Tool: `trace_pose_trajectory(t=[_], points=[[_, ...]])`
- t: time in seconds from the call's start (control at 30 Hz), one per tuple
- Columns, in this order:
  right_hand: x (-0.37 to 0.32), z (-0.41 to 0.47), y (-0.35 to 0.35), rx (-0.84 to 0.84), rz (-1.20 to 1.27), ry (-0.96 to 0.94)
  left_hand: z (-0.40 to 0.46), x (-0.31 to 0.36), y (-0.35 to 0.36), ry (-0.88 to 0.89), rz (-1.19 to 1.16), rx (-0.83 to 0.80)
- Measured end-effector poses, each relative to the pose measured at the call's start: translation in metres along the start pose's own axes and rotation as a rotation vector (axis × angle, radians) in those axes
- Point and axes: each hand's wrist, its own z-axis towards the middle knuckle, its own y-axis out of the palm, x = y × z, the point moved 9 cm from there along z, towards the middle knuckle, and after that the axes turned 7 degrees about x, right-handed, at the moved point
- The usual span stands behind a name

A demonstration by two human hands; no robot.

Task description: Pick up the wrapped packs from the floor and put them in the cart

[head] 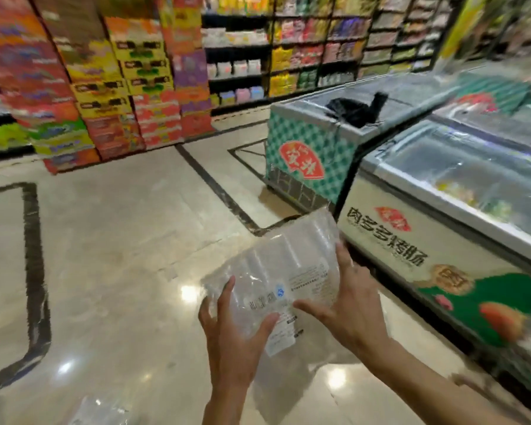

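Observation:
A clear plastic-wrapped pack [284, 262] with white printed labels is up in the air in front of me, tilted, over the shiny floor. My left hand [233, 335] lies against its lower left side with fingers spread and fairly straight. My right hand [351, 305] presses its right side, fingers also spread. The pack sits between the two hands. More clear wrapping [101, 407] shows blurred at the bottom left, low near the floor. No cart is in view.
Chest freezers [417, 240] with glass lids run along the right, close to my right arm, with a black object [357, 110] on the far one. Stacked colourful cartons [105, 111] and store shelves [288, 53] stand at the back. Beige tiled floor [120, 240] spreads left.

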Motion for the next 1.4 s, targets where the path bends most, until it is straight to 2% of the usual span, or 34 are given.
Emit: trace_pose_trajectory(t=[0.13, 0.3, 0.5, 0.63, 0.8, 1.0, 1.13, 1.4], points=[[0.089, -0.045, -0.125, 0.198, -0.054, 0.202, -0.049, 0.098, 0.079, 0.198, -0.021, -0.225], [0.203, -0.143, -0.254, 0.373, -0.108, 0.485, -0.159, 0.191, 0.172, 0.367, -0.076, -0.508], [0.316, -0.276, -0.358, 0.464, -0.129, 0.746, -0.313, 0.256, 0.265, 0.448, -0.099, -0.77], [0.382, -0.353, -0.412, 0.512, -0.126, 0.878, -0.407, 0.284, 0.316, 0.502, -0.147, -0.877], [0.452, -0.43, -0.451, 0.551, -0.093, 1.031, -0.5, 0.304, 0.371, 0.599, -0.156, -0.988], [0.529, -0.476, -0.475, 0.509, -0.095, 1.158, -0.569, 0.314, 0.446, 0.633, -0.126, -1.095], [0.59, -0.478, -0.483, 0.459, -0.095, 1.228, -0.6, 0.32, 0.51, 0.605, -0.093, -1.172], [0.731, -0.438, -0.498, 0.353, -0.06, 1.385, -0.617, 0.35, 0.667, 0.573, 0.014, -1.2]])
